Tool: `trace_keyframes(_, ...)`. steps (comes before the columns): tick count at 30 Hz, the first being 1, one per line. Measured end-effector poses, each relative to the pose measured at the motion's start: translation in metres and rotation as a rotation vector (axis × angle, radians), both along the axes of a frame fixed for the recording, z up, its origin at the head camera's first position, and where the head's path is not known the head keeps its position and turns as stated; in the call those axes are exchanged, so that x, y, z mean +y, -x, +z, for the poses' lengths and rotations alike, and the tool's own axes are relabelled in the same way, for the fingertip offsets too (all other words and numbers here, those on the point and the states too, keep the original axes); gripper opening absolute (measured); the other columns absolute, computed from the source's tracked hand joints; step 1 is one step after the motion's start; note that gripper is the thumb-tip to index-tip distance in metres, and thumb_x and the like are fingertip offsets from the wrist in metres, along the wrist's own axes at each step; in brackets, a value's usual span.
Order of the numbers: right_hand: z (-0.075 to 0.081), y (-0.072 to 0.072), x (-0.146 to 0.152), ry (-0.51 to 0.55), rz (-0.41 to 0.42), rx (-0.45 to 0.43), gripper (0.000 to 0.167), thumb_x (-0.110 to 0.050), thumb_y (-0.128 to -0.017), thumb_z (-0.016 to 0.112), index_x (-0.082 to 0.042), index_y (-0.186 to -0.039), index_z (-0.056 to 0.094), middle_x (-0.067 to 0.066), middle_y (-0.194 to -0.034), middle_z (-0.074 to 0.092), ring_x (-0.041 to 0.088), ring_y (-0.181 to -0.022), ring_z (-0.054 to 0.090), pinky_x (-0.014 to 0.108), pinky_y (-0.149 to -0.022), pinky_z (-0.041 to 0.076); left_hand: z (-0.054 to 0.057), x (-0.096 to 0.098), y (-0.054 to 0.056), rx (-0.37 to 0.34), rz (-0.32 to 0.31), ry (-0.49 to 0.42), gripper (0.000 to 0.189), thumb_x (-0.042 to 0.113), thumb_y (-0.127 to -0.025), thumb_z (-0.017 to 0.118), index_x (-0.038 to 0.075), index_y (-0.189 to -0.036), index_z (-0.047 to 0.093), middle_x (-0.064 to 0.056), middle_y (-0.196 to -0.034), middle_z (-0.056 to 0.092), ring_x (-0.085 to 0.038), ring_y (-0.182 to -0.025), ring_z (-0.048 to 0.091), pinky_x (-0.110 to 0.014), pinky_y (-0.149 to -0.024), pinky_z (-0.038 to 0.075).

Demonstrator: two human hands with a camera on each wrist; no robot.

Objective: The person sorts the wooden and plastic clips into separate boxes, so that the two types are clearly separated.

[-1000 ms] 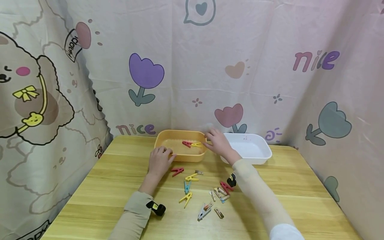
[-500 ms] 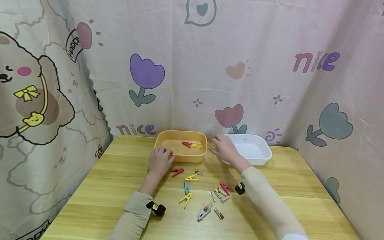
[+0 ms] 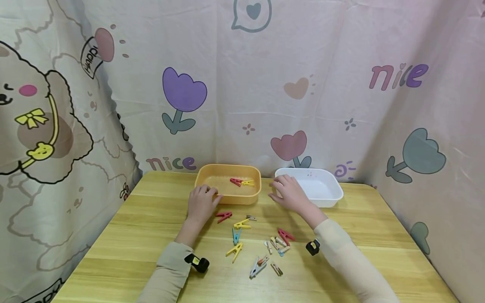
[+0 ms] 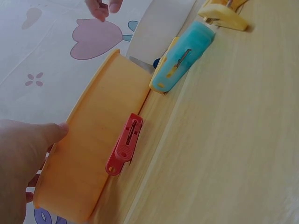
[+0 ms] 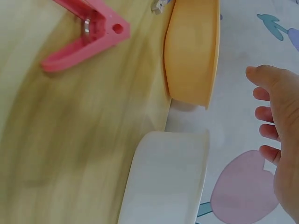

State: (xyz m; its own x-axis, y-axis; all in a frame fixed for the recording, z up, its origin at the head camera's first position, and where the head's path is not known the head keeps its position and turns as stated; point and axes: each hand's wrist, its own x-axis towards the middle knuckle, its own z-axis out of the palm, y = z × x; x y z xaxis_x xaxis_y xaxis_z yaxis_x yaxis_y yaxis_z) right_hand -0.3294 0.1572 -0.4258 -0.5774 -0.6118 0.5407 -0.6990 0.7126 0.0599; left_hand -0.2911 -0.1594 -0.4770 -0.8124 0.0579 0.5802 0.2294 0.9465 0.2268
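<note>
An orange tray point(image 3: 212, 185) stands at the back of the wooden table, with a red clothespin point(image 3: 236, 182) and a yellow clothespin point(image 3: 248, 183) inside. My left hand point(image 3: 202, 203) holds its near left corner; the thumb point(image 4: 44, 135) lies on the orange tray's outer wall point(image 4: 88, 158). My right hand point(image 3: 289, 193) hovers empty between the two trays, fingers relaxed point(image 5: 264, 116). On the table lie a red pin point(image 3: 224, 216), two yellow pins point(image 3: 241, 224), a blue pin point(image 3: 236, 235), a pink pin point(image 3: 286, 235) and several small wooden ones point(image 3: 275, 244).
A white tray point(image 3: 333, 189) stands right of the orange one, nothing visible inside. A patterned curtain point(image 3: 265, 92) closes in the back and both sides of the table. Bare wood point(image 3: 125, 240) lies at the near left and the right.
My right hand has drawn back from the orange tray's right rim, rightward and nearer, to the front of the white tray's left corner. The left hand has stayed put.
</note>
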Motion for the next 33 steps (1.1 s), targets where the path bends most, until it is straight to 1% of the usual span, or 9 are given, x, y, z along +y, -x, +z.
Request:
trace_keyframes(4, -0.002, -0.008, 0.008, 0.017, 0.017, 0.045, 0.029, -0.028, -0.080, 0.079, -0.011, -0.101, 0.068, 0.006, -0.100, 0.062, 0.026, -0.097, 0.057, 0.042, -0.080, 0.045, -0.001, 0.000, 0.001, 0.000, -0.003, 0.001, 0.027, 0.040, -0.089, 0.070, 0.014, -0.096, 0.072, -0.008, -0.093, 0.064, -0.028, -0.089, 0.056, -0.045, -0.082, 0.046)
trace_keyframes(9, -0.007, -0.017, 0.017, 0.005, 0.026, 0.060, 0.030, -0.028, -0.079, 0.079, -0.013, -0.102, 0.067, 0.005, -0.101, 0.062, 0.025, -0.096, 0.057, 0.040, -0.078, 0.046, -0.001, 0.000, 0.002, 0.000, -0.005, 0.001, 0.026, 0.039, -0.089, 0.070, 0.014, -0.096, 0.072, -0.008, -0.094, 0.064, -0.028, -0.091, 0.057, -0.045, -0.083, 0.047)
trace_keyframes(15, -0.015, -0.029, 0.027, 0.002, 0.061, 0.088, 0.033, -0.026, -0.076, 0.082, -0.014, -0.103, 0.068, 0.004, -0.100, 0.063, 0.024, -0.096, 0.057, 0.038, -0.074, 0.046, -0.001, 0.000, 0.002, 0.011, -0.005, -0.001, 0.025, 0.038, -0.088, 0.070, 0.014, -0.095, 0.072, -0.009, -0.094, 0.065, -0.029, -0.091, 0.057, -0.046, -0.082, 0.047)
trace_keyframes(19, -0.020, -0.038, 0.034, -0.012, 0.070, 0.077, 0.034, -0.028, -0.076, 0.081, -0.013, -0.103, 0.068, 0.004, -0.101, 0.062, 0.023, -0.097, 0.056, 0.037, -0.075, 0.045, -0.001, 0.000, 0.001, 0.004, -0.002, -0.005, 0.026, 0.038, -0.088, 0.071, 0.013, -0.096, 0.072, -0.009, -0.094, 0.065, -0.029, -0.091, 0.057, -0.046, -0.083, 0.047)
trace_keyframes(27, -0.029, -0.055, 0.047, -0.036, 0.063, 0.065, 0.033, -0.030, -0.075, 0.081, -0.013, -0.100, 0.068, 0.003, -0.101, 0.061, 0.021, -0.094, 0.055, 0.036, -0.075, 0.044, 0.000, 0.000, 0.000, -0.001, -0.007, -0.009, 0.025, 0.038, -0.089, 0.070, 0.013, -0.095, 0.072, -0.009, -0.095, 0.065, -0.030, -0.093, 0.057, -0.046, -0.084, 0.047)
trace_keyframes(33, -0.035, -0.067, 0.055, -0.055, 0.085, 0.022, 0.032, -0.028, -0.073, 0.083, -0.014, -0.098, 0.069, 0.001, -0.099, 0.060, 0.020, -0.093, 0.054, 0.037, -0.077, 0.044, 0.000, 0.000, -0.001, 0.013, -0.008, -0.006, 0.024, 0.037, -0.088, 0.071, 0.014, -0.094, 0.072, -0.009, -0.094, 0.065, -0.030, -0.092, 0.058, -0.046, -0.082, 0.046)
